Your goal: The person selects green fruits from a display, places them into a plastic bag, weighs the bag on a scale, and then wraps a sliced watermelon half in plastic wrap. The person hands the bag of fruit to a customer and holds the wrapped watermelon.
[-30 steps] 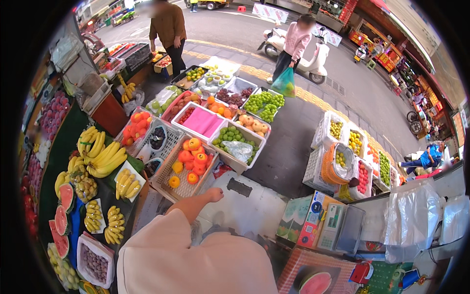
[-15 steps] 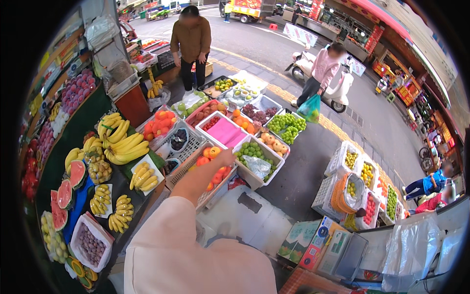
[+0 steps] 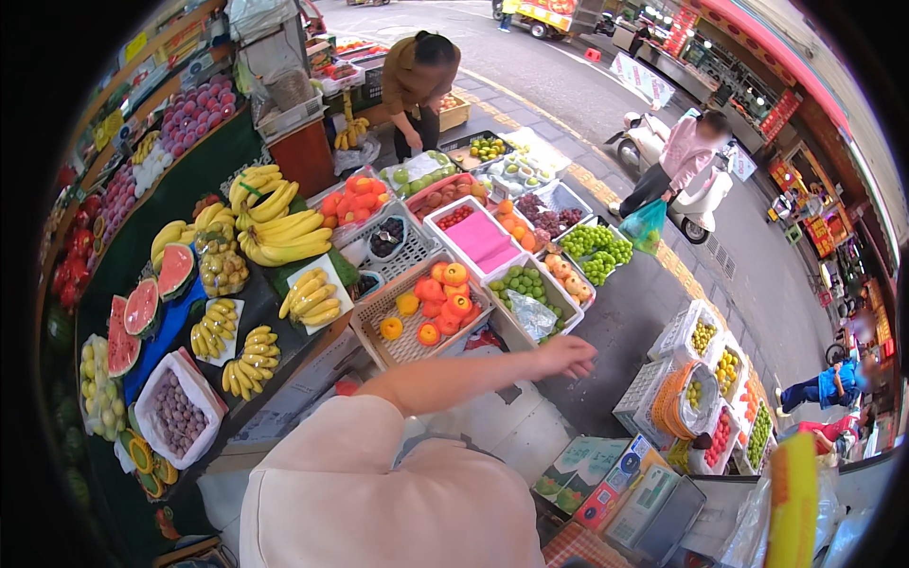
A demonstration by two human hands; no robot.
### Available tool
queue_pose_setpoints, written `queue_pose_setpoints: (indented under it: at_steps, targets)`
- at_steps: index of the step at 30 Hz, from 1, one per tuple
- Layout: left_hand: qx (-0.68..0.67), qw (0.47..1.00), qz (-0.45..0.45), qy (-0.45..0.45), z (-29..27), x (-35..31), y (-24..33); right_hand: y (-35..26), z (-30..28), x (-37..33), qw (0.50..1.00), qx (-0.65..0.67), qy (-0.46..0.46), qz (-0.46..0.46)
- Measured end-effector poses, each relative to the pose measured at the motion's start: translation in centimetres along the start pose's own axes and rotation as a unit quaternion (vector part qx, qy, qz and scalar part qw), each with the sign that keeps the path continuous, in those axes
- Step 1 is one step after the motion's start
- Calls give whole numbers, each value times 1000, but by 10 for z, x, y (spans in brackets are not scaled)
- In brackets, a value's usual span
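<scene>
My left hand (image 3: pixel 566 358) reaches across to the right from a beige sleeve (image 3: pixel 322 445). Its fingers are loosely bent and a little apart, and nothing shows in them. Just beyond it is a white crate of green round fruit (image 3: pixel 524 282), with a crumpled clear plastic bag (image 3: pixel 533 315) on top. Left of that crate, behind my forearm, stands a beige basket (image 3: pixel 379 327) of orange-red persimmon-like fruit (image 3: pixel 453 301). My right hand is out of view. A long yellow object (image 3: pixel 793 502) with faint reddish marks stands up at the lower right; what holds it is hidden.
Bananas (image 3: pixel 284 237), watermelon pieces (image 3: pixel 142 308) and a box of small purple fruit (image 3: pixel 180 417) lie at left. Baskets of fruit (image 3: pixel 701 379) stand at right, near cartons (image 3: pixel 582 469) and a scale (image 3: pixel 653 511). A brown-jacketed person (image 3: pixel 418 85) bends over the far crates; another (image 3: pixel 686 156) carries a green bag (image 3: pixel 646 225).
My left hand has swung right, away from above the crates. The yellow object has come into view. The brown-jacketed person has bent forward, and my view has turned slightly left.
</scene>
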State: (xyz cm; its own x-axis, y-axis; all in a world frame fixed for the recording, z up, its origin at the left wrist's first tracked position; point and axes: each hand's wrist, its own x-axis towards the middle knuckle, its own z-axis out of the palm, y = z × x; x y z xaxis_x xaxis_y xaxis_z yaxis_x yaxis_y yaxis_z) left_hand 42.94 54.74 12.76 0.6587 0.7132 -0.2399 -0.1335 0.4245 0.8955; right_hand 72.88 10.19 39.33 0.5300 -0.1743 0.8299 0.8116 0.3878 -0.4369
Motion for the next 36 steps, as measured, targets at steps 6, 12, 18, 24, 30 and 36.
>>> queue_pose_setpoints:
  at_steps: [6, 12, 18, 24, 30, 36]
  targets:
    - [-327, 930, -15, -166, 84, -62, 38, 65, 84, -91, 925, 167, 26, 341]
    - [-382, 923, -48, -30, 98, -91, 11, 81, 132, -170, 871, 217, -100, 430]
    - [-293, 926, -195, -134, 135, -123, -3, 46, 191, -223, 805, 296, -67, 509]
    - [65, 985, -12, -157, 67, -109, -28, 100, 140, -248, 584, 405, -53, 701]
    - [465, 858, -109, 191, -168, -29, -71, 144, 123, -264, 407, 517, -224, 719]
    - [532, 777, -100, 322, -336, 5, -27, 156, 160, -286, 364, 526, -217, 738]
